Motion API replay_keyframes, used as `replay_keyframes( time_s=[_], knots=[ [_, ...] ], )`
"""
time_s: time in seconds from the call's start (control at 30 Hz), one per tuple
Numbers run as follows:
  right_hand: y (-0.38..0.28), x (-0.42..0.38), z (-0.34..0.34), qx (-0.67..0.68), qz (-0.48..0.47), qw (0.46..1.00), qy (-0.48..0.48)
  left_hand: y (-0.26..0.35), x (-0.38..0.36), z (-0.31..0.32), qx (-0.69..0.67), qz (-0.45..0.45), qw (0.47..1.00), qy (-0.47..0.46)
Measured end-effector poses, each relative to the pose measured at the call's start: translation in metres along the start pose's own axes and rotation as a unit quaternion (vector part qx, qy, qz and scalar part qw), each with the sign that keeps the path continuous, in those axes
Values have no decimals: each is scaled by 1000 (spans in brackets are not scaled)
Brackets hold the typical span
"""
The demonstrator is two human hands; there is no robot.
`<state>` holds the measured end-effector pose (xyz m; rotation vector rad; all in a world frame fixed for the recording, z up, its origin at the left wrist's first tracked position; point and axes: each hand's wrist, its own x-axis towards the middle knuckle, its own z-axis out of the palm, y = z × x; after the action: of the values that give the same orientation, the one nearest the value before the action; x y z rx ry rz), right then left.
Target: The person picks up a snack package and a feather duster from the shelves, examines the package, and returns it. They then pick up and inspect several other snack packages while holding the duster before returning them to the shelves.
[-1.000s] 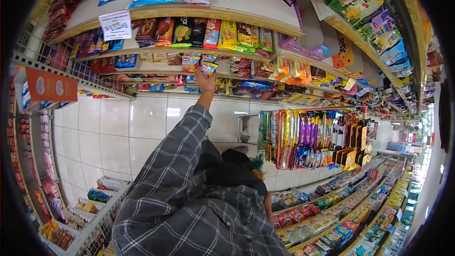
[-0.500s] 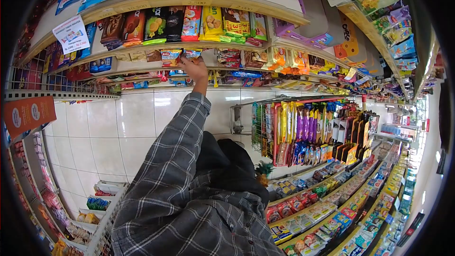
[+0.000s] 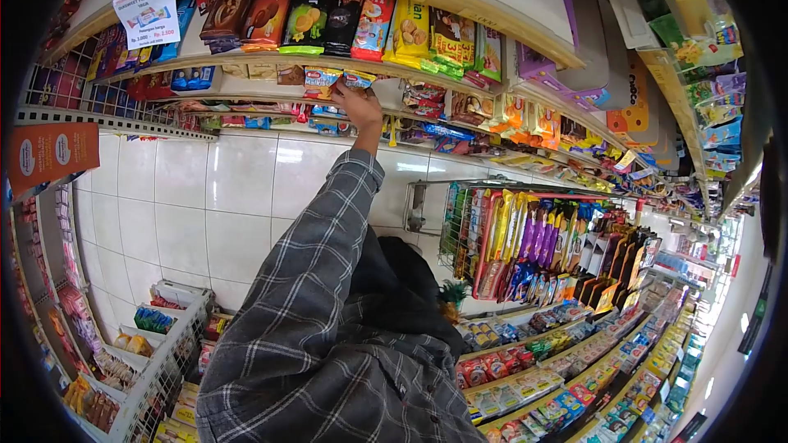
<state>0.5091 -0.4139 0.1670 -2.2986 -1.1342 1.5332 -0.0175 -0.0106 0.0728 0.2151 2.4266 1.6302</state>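
Observation:
My left hand (image 3: 359, 105) reaches up to a lower shelf at the end of a checked sleeve. Its fingers close around the lower part of a small blue and red cracker packet (image 3: 359, 79), which rests at the shelf front. Just left of it, touching or nearly so, stands a matching packet marked Malkist (image 3: 320, 83). The fingertips are partly hidden against the packets. My right hand is out of sight. On the shelf above sit several chocolate and biscuit packs, among them a yellow pack (image 3: 408, 33) and a red and blue pack (image 3: 373, 26).
A paper price sign (image 3: 146, 14) hangs from the upper shelf edge at left. Right of my legs stands a wire rack (image 3: 533, 238) full of hanging snack bars. More shelves of packets (image 3: 558, 344) curve along the lower right. A white basket shelf (image 3: 164, 361) stands at lower left.
The view has shifted, so the shelf and sign appear moved right and larger. My left hand stays at the packets, with the one it grips now tilted and seen above the fingers.

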Motion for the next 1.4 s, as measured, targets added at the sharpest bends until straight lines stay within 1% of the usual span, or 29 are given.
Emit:
replay_keyframes(
  time_s=[0.07,0.1,0.2,0.23,0.33,0.37,0.47,0.5,0.6,0.67,0.7,0.77,0.87,0.9,1.07,1.13,1.17,1.27,1.3,1.4],
  knots=[
    [0,-1,2,6,1,1000,1,-8,1,5,-46,-22,999,-18],
    [1,-1,3,10,2,1000,1,-20,1,9,-52,11,998,-20],
    [3,-3,6,24,3,1000,7,-26,-4,7,-89,59,994,11],
    [4,-4,7,30,3,1000,8,-25,-10,5,-69,70,995,27],
    [8,-4,11,48,-1,999,14,-27,-10,6,-139,3,990,-8],
    [10,-5,13,54,0,998,15,-29,-8,8,-117,24,993,21],
    [17,-6,19,80,-10,996,25,-57,8,20,-113,50,992,2],
    [20,-7,21,94,-16,995,30,-60,11,22,-149,27,988,-14],
    [38,-4,28,129,-49,989,48,-68,20,11,-152,40,984,-79],
    [33,-6,31,147,-67,985,63,-66,21,6,-292,-65,947,-121],
    [-3,-18,28,118,-70,988,66,-66,21,2,-357,-120,916,-139],
    [26,-6,27,257,39,965,37,-64,24,-7,-359,-146,907,-164],
    [30,-4,34,244,3,968,48,-70,34,-14,-348,-166,904,-184],
    [31,-2,34,238,31,970,47,-72,36,-17,-345,-170,903,-189],
    [33,-3,38,186,15,980,63,-72,39,-22,-311,-180,916,-177],
    [43,0,42,156,15,984,85,-76,41,-20,-321,-177,912,-182],
    [47,3,41,142,19,987,78,-79,41,-21,-321,-179,911,-186],
    [17,-11,38,110,18,990,82,-77,41,-22,-324,-188,908,-190],
    [21,-9,40,103,35,990,89,-73,40,-23,-322,-193,908,-186],
    [29,-5,44,134,28,985,109,-62,42,-24,-315,-187,910,-195]
  ],
)
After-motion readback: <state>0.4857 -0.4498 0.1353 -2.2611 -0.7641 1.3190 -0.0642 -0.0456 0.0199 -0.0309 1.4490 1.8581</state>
